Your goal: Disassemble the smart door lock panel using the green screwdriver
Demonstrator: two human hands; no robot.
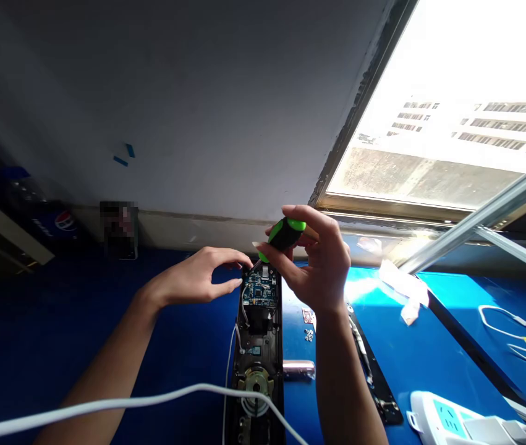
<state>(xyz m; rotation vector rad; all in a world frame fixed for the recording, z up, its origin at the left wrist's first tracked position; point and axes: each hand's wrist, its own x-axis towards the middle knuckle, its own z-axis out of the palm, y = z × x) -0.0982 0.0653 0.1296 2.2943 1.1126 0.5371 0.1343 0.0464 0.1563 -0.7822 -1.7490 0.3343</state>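
2 hands (193,278) (313,266), 1 s/driver (284,237), 1 PCB (259,289).

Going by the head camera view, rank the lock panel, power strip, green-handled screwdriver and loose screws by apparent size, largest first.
1. Lock panel: largest.
2. Power strip and green-handled screwdriver: unsure; the strip runs out of frame and the screwdriver is nearer the camera.
3. Loose screws: smallest.

Green-black screwdriver (285,237) tilts over a door lock's exposed circuit board (259,290).
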